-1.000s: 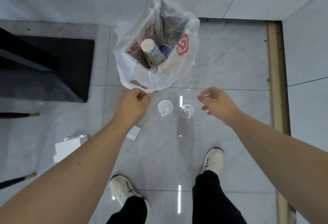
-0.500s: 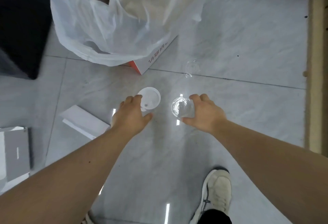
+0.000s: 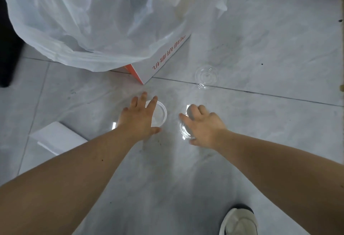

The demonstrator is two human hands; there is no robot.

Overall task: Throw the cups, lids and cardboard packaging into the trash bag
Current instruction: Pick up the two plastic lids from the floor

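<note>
Fingers are being spread over a white lid (image 3: 159, 114) by the left hand (image 3: 138, 118) and, it seems, over a clear lid (image 3: 183, 131) by the right hand (image 3: 202, 125), so both can be lifted for the trash bag (image 3: 89, 20).

Lighting: bright, even, diffuse, from overhead. Glare: small white reflections on the glossy floor (image 3: 260, 141), beside the left hand (image 3: 138, 118) and at the right hand (image 3: 202, 125). Shadows: soft, faint, under both forearms. Blur: slight motion softness on fingers (image 3: 143, 97) and trash bag (image 3: 83, 20). Distortion: wide-angle bending of tile lines toward the edges.
</note>
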